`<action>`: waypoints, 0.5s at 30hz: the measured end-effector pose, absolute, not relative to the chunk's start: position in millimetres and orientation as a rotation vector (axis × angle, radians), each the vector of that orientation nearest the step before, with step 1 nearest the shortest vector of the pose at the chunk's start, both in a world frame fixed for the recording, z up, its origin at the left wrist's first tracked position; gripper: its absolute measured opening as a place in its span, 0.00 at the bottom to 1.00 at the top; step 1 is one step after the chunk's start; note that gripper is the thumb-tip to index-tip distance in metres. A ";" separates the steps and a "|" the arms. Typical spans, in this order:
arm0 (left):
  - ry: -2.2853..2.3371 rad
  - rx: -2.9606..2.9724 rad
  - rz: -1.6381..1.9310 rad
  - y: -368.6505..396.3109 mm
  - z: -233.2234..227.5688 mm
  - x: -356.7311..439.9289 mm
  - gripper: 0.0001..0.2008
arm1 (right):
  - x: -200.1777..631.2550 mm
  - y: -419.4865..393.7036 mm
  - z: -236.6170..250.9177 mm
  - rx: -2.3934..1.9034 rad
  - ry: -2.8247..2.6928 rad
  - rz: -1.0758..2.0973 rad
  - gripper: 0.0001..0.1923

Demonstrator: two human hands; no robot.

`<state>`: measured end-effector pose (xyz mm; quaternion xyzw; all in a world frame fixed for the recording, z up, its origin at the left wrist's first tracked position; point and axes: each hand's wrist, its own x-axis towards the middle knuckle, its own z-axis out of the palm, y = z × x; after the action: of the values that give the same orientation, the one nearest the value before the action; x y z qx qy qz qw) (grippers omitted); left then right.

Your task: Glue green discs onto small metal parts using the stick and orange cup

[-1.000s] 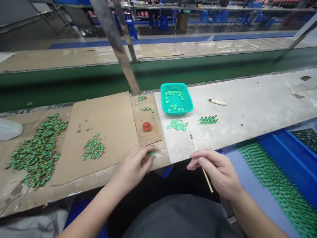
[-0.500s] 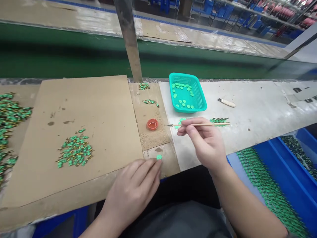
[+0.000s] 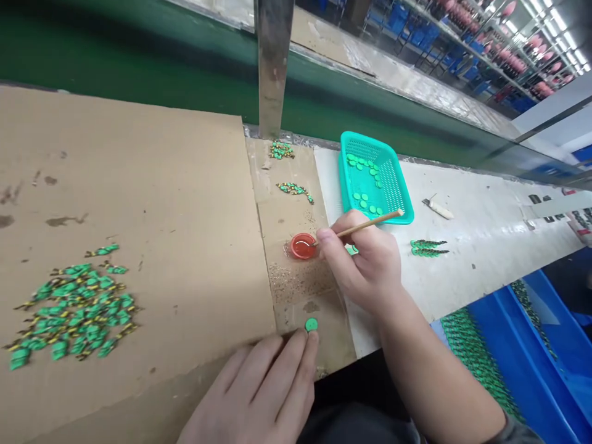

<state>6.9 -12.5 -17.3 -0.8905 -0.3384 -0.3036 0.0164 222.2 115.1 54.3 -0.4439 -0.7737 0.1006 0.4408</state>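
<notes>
My right hand pinches a thin wooden-handled brush, its tip dipped into a small red-orange cup that holds reddish-clear liquid. Low on the work surface, a round green disc lies at the fingertips of my left hand. Those fingers are pressed together and keep the disc's near edge; the thumb is out of sight. More green discs are partly covered by my right hand. Behind them stands a turquoise basket with several green discs inside.
A pile of green-and-gold pieces lies on the cardboard sheet at left. Smaller piles sit near the metal post. A white-handled cutter and two leafy green strips lie at right, above blue bins.
My right hand has moved the brush left and tilted it, from beside the cup into it. My left hand remains at the disc. The view has shifted and turned.
</notes>
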 end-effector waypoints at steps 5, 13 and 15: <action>-1.065 -2.758 -1.024 -8.0 -15.9 10.9 0.14 | 219.3 114.6 53.2 -1.106 -1.923 0.263 0.15; -1.047 -2.762 -1.021 -8.7 -15.2 8.7 0.14 | 219.8 116.9 53.0 -1.112 -1.951 0.235 0.15; -1.047 -2.773 -1.006 -8.1 -14.8 10.0 0.14 | 220.0 117.2 53.0 -1.106 -1.954 0.227 0.15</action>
<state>10.0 -8.1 -14.8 -0.8859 -0.3344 -0.3213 0.0060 220.0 117.2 53.0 -0.4430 -0.7824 0.0907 0.4282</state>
